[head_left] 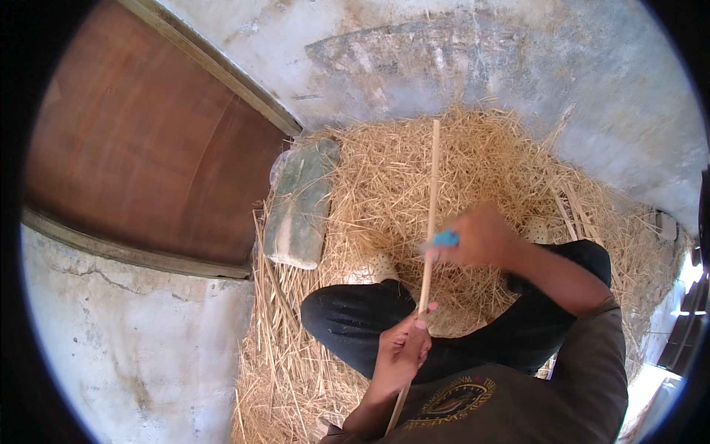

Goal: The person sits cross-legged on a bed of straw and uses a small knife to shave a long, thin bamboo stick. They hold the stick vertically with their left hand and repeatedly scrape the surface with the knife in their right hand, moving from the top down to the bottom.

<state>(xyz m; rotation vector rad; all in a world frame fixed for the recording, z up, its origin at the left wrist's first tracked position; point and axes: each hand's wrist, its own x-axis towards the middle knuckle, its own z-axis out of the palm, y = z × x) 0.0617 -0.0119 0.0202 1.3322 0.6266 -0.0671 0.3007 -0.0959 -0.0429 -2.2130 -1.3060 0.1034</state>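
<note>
A long, pale bamboo strip [433,177] runs up from beside my torso, slanting slightly to the right. Around its lower part my left hand [403,346] is closed, the thumb lying along it. My right hand [479,235], smeared by motion, grips a small blue-handled knife [446,237] a little above the strip's middle. The knife's blurred blade is at the strip; whether it cuts into the wood cannot be made out. My crossed legs in dark trousers [347,318] lie beneath both hands.
A thick heap of straw-coloured shavings [392,177] covers the floor ahead. A greenish-grey block [299,207] lies at the left, near a brown door panel [140,140] with a wooden frame. Stained walls [458,59] stand ahead and at the left. Loose strips [277,303] lie below the block.
</note>
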